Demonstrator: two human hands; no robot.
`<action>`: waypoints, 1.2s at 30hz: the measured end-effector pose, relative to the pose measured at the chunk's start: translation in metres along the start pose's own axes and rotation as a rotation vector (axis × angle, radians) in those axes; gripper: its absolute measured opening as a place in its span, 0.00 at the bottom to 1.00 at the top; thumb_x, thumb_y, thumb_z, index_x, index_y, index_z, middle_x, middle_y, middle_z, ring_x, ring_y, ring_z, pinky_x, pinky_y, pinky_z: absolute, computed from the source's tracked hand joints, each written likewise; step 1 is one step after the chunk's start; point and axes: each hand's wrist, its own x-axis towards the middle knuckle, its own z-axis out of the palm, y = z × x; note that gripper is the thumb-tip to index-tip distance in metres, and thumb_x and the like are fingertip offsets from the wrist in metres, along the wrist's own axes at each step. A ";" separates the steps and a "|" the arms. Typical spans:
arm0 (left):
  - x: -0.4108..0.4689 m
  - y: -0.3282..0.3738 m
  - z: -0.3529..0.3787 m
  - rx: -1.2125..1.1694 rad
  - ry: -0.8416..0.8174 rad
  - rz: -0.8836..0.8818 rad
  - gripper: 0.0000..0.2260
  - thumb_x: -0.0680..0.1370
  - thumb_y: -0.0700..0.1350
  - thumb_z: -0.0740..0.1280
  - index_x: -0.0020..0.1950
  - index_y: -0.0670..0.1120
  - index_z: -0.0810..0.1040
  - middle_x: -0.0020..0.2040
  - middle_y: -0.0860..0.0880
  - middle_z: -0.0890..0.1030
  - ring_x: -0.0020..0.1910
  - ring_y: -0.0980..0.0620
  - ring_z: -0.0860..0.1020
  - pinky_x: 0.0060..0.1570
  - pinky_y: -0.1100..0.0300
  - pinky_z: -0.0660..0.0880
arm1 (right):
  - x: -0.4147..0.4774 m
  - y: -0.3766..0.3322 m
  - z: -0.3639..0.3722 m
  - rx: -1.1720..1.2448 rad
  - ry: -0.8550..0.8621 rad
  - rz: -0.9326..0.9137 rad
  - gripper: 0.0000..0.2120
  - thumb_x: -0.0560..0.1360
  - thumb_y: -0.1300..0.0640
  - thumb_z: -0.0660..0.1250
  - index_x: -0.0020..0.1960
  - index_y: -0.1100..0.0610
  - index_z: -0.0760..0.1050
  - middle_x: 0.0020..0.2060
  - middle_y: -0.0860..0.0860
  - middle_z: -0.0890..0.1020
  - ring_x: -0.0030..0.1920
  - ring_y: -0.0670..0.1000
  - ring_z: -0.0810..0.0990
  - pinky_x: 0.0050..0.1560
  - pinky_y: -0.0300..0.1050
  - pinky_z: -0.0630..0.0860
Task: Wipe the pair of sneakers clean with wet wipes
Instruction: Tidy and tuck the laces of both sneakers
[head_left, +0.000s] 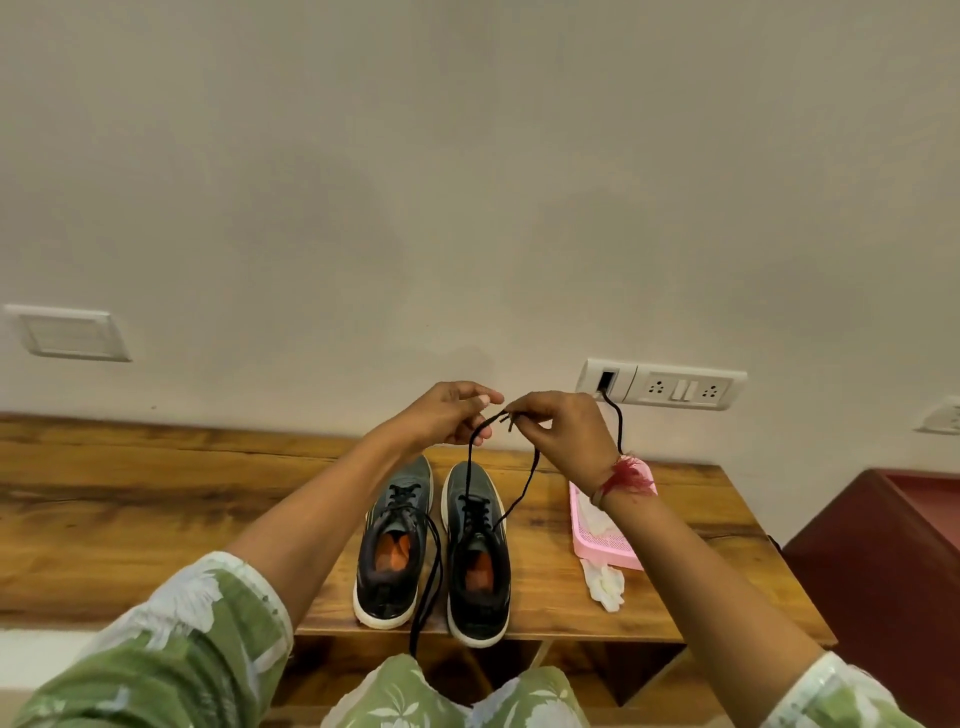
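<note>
Two dark grey sneakers with white soles stand side by side on the wooden table (156, 499), toes toward the wall: the left sneaker (393, 545) and the right sneaker (475, 551). My left hand (447, 415) and my right hand (563, 434) are raised above them, each pinching an end of the right sneaker's black lace (470, 467), which is pulled up taut. The left sneaker's lace (428, 587) hangs loose over the table's front edge.
A pink tray (602, 540) holding something white lies right of the sneakers, with a crumpled white wipe or glove (605, 579) in front of it. A black cable (618, 421) runs from a wall socket panel (665, 387). A dark red cabinet (883, 571) stands at the right.
</note>
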 end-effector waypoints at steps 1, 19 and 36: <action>0.000 -0.001 0.000 0.028 -0.026 0.008 0.11 0.83 0.44 0.57 0.61 0.46 0.77 0.35 0.50 0.80 0.32 0.55 0.77 0.41 0.61 0.72 | -0.001 0.000 0.003 -0.045 0.046 -0.041 0.07 0.72 0.63 0.69 0.47 0.55 0.83 0.39 0.49 0.85 0.40 0.48 0.82 0.43 0.42 0.78; -0.002 0.003 0.000 0.393 0.385 0.231 0.02 0.77 0.46 0.69 0.45 0.52 0.81 0.40 0.55 0.83 0.34 0.55 0.82 0.42 0.58 0.77 | 0.006 -0.011 0.024 0.873 0.322 0.482 0.05 0.70 0.64 0.72 0.42 0.56 0.81 0.45 0.51 0.83 0.47 0.44 0.81 0.49 0.36 0.76; 0.004 -0.069 -0.020 -0.664 0.689 -0.379 0.06 0.81 0.41 0.60 0.53 0.45 0.76 0.55 0.46 0.74 0.55 0.50 0.70 0.64 0.52 0.66 | -0.009 0.039 0.043 1.713 0.436 0.982 0.07 0.79 0.61 0.60 0.41 0.58 0.72 0.28 0.50 0.80 0.31 0.46 0.81 0.47 0.45 0.79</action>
